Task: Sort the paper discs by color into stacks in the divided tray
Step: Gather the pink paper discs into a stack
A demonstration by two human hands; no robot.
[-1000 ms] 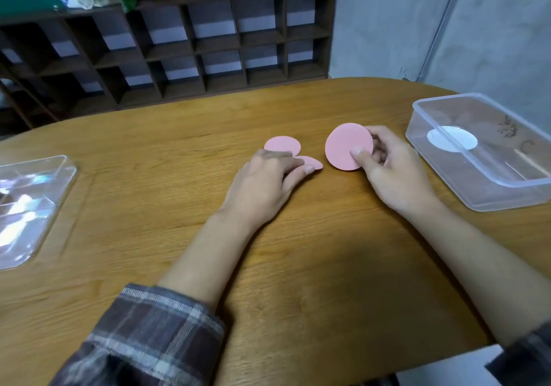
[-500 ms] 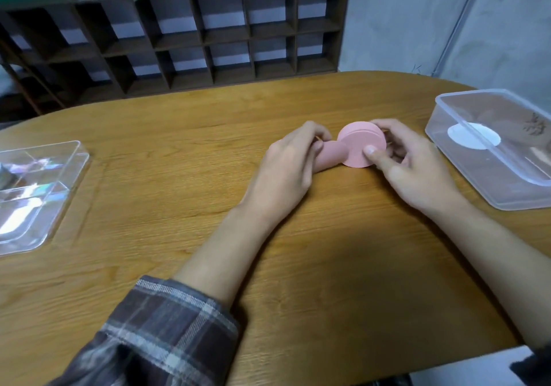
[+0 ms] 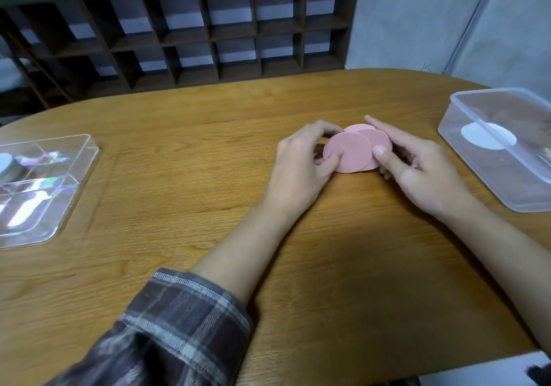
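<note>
A: Where are the pink discs (image 3: pixel 351 154)?
B: Mid-counter (image 3: pixel 193 183), fanned between both hands. The left hand (image 3: pixel 298 165) has its grip pinched on the front disc, and the right hand (image 3: pixel 423 174) pinches those behind.
A: Which step?
B: Squaring the pink stack, I'd judge. Next it needs aligned edges, then a carry left to the divided tray (image 3: pixel 78 183).

The left hand (image 3: pixel 301 162) and the right hand (image 3: pixel 423 174) pinch a small fan of pink discs (image 3: pixel 354 153) from both sides, at the middle of the counter (image 3: pixel 179 177). Well left of the discs lies the divided tray (image 3: pixel 74 159); right of them stands a clear box (image 3: pixel 465 159) holding a white disc (image 3: pixel 489 139).
</note>
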